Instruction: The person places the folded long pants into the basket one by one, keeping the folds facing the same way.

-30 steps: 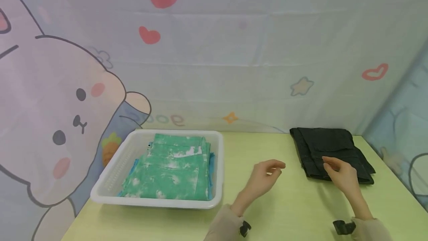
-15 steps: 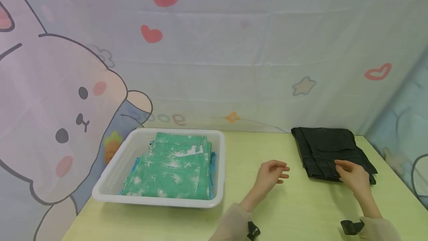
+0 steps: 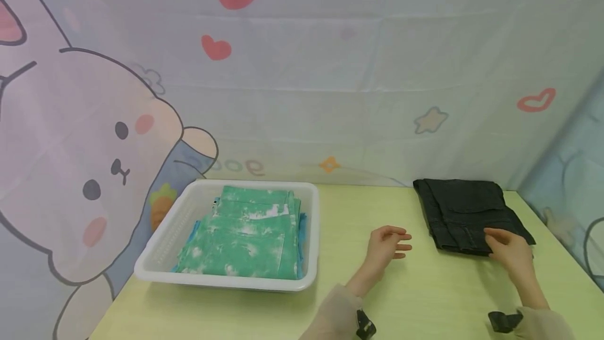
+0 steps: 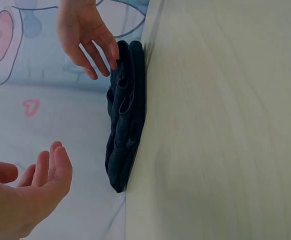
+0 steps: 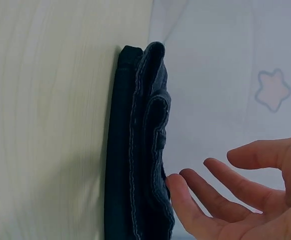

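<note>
A folded black denim garment [image 3: 464,211], by its look jeans, lies at the back right of the table. Over its near edge hovers my right hand [image 3: 511,251], fingers loosely bent and holding nothing. In the right wrist view, a fingertip comes up to the layered, stitched edge of the denim [image 5: 140,150]; whether it touches, I cannot tell. My left hand [image 3: 384,248] is in the air left of the garment, fingers apart and relaxed, nothing in it. The left wrist view shows both the left hand [image 4: 30,200] and, farther off, the right hand [image 4: 88,37].
On the left of the pale yellow table [image 3: 363,209] stands a white plastic basket [image 3: 309,256]. Green and white tie-dyed folded cloth [image 3: 240,240] lies in it, above blue cloth [image 3: 303,224]. A printed curtain [image 3: 321,67] hangs behind the table.
Both hands have shifted to the right, the right hand farther, along the garment's near edge. My left fingers have spread somewhat. The garment and basket look unmoved; the view has turned slightly.
</note>
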A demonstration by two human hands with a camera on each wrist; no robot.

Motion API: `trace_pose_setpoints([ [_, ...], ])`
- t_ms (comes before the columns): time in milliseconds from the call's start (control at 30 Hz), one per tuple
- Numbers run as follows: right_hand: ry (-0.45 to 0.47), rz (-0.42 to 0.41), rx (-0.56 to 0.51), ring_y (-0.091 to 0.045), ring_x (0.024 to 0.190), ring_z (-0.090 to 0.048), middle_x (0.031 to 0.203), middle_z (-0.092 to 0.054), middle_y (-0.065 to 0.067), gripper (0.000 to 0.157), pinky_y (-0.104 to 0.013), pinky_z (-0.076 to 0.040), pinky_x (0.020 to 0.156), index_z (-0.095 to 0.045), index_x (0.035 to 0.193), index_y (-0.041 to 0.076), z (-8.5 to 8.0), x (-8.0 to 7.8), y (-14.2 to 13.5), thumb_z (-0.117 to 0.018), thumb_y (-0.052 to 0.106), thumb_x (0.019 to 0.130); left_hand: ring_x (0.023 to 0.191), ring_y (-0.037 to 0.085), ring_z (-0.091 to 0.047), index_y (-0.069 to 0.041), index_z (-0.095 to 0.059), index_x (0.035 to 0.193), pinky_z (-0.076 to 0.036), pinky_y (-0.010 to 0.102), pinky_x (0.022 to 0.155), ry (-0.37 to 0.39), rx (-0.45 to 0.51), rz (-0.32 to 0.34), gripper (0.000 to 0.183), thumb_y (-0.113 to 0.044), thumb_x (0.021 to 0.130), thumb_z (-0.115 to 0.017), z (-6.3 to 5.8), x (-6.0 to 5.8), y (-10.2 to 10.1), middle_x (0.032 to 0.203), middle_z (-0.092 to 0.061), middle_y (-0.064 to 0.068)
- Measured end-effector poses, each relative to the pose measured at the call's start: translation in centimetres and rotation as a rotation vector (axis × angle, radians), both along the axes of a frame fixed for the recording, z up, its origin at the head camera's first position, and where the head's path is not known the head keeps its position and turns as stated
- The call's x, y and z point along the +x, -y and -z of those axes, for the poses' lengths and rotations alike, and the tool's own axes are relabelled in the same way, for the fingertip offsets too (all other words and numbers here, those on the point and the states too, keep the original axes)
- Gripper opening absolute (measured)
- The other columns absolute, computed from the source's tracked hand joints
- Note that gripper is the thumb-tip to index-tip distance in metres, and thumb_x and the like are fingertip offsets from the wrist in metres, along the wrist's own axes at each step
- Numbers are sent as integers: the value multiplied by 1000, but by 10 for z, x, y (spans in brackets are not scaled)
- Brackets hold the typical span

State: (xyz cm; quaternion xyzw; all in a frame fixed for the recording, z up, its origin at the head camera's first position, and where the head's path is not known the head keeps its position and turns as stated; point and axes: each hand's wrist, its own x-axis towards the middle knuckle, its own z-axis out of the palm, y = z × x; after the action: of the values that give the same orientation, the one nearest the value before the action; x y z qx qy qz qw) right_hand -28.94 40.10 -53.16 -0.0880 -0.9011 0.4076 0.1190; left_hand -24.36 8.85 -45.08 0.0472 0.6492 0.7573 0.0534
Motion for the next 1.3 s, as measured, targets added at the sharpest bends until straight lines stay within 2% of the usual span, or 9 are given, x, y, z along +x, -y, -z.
trace_pose_setpoints([
  [133,-6,3,8,22,68,-41,121,-52,-18,58,-17,-51,57,-48,127,2,21,-9,-22,-40,45,90,77,29,-67,1,-62,92,-55,31,61,58,62,-34,17,-6,87,-47,1,0,-6,90,-69,15],
  [233,27,-4,-68,9,74,-54,116,-56,-12,54,-22,-53,60,-48,127,3,8,-2,-22,-43,42,90,77,29,-67,2,-61,93,-55,33,62,87,85,-57,18,-6,87,-46,3,0,-10,90,-68,16],
  [367,41,28,-173,5,72,-57,89,-59,16,42,-22,-52,55,-55,118,12,-7,7,-19,-46,40,89,78,31,-66,3,-61,93,-54,31,60,112,90,-78,18,-5,86,-46,5,0,-15,90,-68,15],
  [400,39,41,-181,6,72,-57,92,-60,10,43,-23,-52,56,-54,120,11,-5,6,-20,-46,40,89,77,31,-66,3,-60,93,-54,31,60,116,88,-79,18,-5,86,-46,6,0,-17,90,-68,15],
  [467,21,69,-199,18,65,-49,86,-52,22,42,-18,-51,53,-55,119,14,6,1,-28,-46,41,89,78,33,-66,3,-60,93,-54,31,60,128,82,-80,18,-5,86,-46,6,1,-18,90,-68,15],
  [600,20,104,-208,18,65,-50,88,-50,22,50,-18,-52,59,-48,128,8,22,-6,-42,-45,39,89,82,35,-65,3,-60,94,-54,34,62,153,78,-85,18,-6,86,-46,9,0,-22,91,-67,15],
  [667,24,127,-222,17,65,-51,82,-42,33,47,-17,-52,58,-49,127,11,23,-6,-47,-45,39,89,82,36,-65,3,-60,93,-54,35,63,168,78,-85,18,-6,86,-46,12,-1,-25,91,-66,15],
  [933,36,208,-204,10,59,-57,73,-40,38,45,-19,-52,57,-52,125,15,25,-7,-59,-45,39,88,84,36,-64,3,-58,95,-54,39,68,199,94,-89,17,-8,86,-48,17,-6,-34,94,-64,16],
  [1300,53,215,-193,6,56,-57,70,-38,38,41,-20,-51,55,-54,121,15,21,-2,-60,-45,37,87,92,39,-58,0,-56,101,-51,45,74,240,176,-97,20,-11,86,-49,28,-12,-45,99,-58,13],
])
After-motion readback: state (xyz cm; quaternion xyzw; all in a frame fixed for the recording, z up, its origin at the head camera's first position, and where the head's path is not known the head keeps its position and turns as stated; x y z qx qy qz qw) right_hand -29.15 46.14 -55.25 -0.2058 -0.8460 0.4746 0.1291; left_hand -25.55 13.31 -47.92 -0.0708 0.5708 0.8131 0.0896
